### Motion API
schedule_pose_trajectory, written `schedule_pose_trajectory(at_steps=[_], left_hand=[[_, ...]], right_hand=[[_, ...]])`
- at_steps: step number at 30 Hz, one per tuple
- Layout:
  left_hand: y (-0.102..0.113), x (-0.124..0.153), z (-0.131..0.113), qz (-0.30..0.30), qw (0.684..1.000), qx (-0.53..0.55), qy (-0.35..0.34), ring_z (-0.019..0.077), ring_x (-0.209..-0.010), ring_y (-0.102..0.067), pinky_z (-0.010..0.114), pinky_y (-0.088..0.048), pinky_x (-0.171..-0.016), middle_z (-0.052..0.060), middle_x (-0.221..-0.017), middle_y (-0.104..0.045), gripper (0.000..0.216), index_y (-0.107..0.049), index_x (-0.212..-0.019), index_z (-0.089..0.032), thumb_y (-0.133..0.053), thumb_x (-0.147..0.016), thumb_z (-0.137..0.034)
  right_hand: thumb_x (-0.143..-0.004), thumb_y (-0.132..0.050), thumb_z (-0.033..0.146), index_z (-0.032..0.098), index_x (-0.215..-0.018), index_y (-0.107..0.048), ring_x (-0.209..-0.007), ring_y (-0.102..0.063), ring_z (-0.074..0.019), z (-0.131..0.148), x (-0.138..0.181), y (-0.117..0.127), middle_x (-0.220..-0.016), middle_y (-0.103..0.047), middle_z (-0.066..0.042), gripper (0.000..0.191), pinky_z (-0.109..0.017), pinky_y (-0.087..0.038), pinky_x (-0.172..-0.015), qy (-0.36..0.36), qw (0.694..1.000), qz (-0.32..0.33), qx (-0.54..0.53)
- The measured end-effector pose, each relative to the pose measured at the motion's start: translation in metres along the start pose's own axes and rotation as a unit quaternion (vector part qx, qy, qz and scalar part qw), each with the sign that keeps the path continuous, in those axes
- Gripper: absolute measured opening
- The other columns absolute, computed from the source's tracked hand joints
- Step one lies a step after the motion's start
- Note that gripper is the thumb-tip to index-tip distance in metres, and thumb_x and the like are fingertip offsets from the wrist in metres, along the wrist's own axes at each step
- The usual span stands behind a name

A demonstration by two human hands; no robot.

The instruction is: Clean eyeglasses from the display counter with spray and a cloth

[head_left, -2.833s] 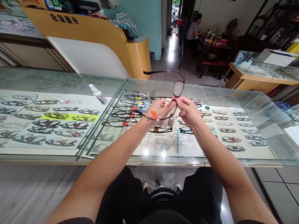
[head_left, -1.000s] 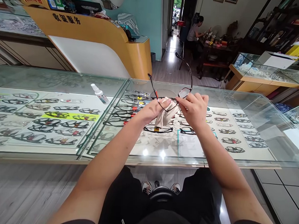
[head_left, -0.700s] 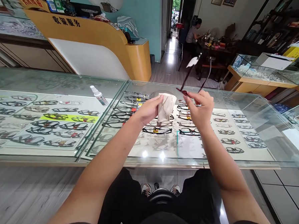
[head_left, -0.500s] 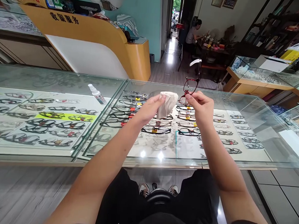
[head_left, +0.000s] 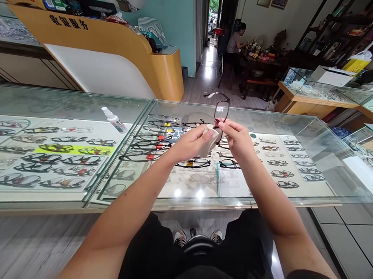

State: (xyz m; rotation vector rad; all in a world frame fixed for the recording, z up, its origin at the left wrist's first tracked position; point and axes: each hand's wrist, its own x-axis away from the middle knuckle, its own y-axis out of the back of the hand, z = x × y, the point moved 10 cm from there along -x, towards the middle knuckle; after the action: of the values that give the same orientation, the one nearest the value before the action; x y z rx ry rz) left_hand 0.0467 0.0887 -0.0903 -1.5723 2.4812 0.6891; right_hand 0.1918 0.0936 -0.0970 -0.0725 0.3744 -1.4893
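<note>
My right hand (head_left: 239, 139) pinches a pair of dark red eyeglasses (head_left: 228, 112) near the bridge, holding them on end above the glass counter. One lens rim stands up over the fingers, and a dark temple arm reaches out to the left at the top. In my left hand (head_left: 191, 143) a whitish cleaning cloth (head_left: 207, 145) is bunched between thumb and fingers. The cloth meets the lower part of the glasses, whose other lens is mostly hidden behind it. Both hands are close together.
Under the glass counter (head_left: 170, 202) lie rows of eyeglass frames (head_left: 193, 162). A white spray bottle (head_left: 114, 120) stands on the left part of the counter. Beyond are a wooden reception desk (head_left: 166, 72), a seated person (head_left: 234, 42) at a table, and another display case (head_left: 320, 94) at right.
My left hand has brought the cloth against the glasses. My right hand has moved left and slightly down, and the glasses have turned so their temple points left.
</note>
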Motion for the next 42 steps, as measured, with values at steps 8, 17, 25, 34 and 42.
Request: schedule_pose_trajectory(at_steps=[8, 17, 25, 34, 42], left_hand=[[0.009, 0.006, -0.005, -0.112, 0.991, -0.06, -0.027, 0.0231, -0.102, -0.068, 0.033, -0.051, -0.087, 0.008, -0.116, -0.075, 0.047, -0.07, -0.118, -0.021, -0.067, -0.102, -0.066], [-0.007, 0.004, 0.005, -0.07, 0.995, 0.066, 0.018, 0.0134, -0.064, -0.05, 0.028, -0.037, -0.06, 0.0, -0.075, -0.062, 0.056, -0.07, -0.098, -0.017, -0.074, -0.094, -0.073], [-0.014, -0.001, 0.007, -0.029, 0.988, 0.145, 0.04, 0.0108, -0.061, -0.039, 0.027, -0.03, -0.058, -0.003, -0.071, -0.051, 0.055, -0.069, -0.095, -0.018, -0.082, -0.089, -0.071], [-0.012, 0.001, 0.018, -0.08, 0.98, 0.176, 0.045, 0.0132, -0.067, -0.047, 0.028, -0.036, -0.061, -0.001, -0.076, -0.056, 0.058, -0.062, -0.089, -0.02, -0.082, -0.087, -0.074], [-0.019, 0.002, 0.024, -0.08, 0.967, 0.226, 0.081, 0.0131, -0.069, -0.049, 0.027, -0.038, -0.065, 0.0, -0.079, -0.061, 0.061, -0.067, -0.091, -0.018, -0.085, -0.082, -0.076]], right_hand=[[-0.069, -0.098, 0.051, 0.024, -0.078, -0.085, -0.085, -0.063, -0.0169, -0.006, 0.006, -0.005, -0.084, -0.077, 0.0, 0.031, -0.033, -0.05, -0.088, -0.044, 0.998, -0.011, -0.041], [-0.067, -0.096, 0.049, 0.024, -0.072, -0.082, -0.086, -0.059, -0.0167, -0.004, 0.008, -0.002, -0.084, -0.073, 0.0, 0.03, -0.032, -0.047, -0.085, -0.035, 0.998, -0.038, -0.03], [-0.065, -0.097, 0.048, 0.024, -0.074, -0.083, -0.084, -0.059, -0.0162, -0.011, 0.008, -0.005, -0.085, -0.073, -0.001, 0.029, -0.032, -0.047, -0.082, -0.035, 0.996, -0.046, -0.069], [-0.065, -0.098, 0.046, 0.023, -0.069, -0.078, -0.087, -0.06, -0.0162, -0.005, 0.005, -0.009, -0.091, -0.066, -0.001, 0.031, -0.029, -0.048, -0.076, -0.028, 0.997, -0.015, -0.077], [-0.064, -0.1, 0.05, 0.025, -0.072, -0.082, -0.093, -0.062, -0.0175, -0.008, 0.005, -0.008, -0.096, -0.065, -0.001, 0.031, -0.03, -0.051, -0.081, 0.001, 0.997, -0.028, -0.073]])
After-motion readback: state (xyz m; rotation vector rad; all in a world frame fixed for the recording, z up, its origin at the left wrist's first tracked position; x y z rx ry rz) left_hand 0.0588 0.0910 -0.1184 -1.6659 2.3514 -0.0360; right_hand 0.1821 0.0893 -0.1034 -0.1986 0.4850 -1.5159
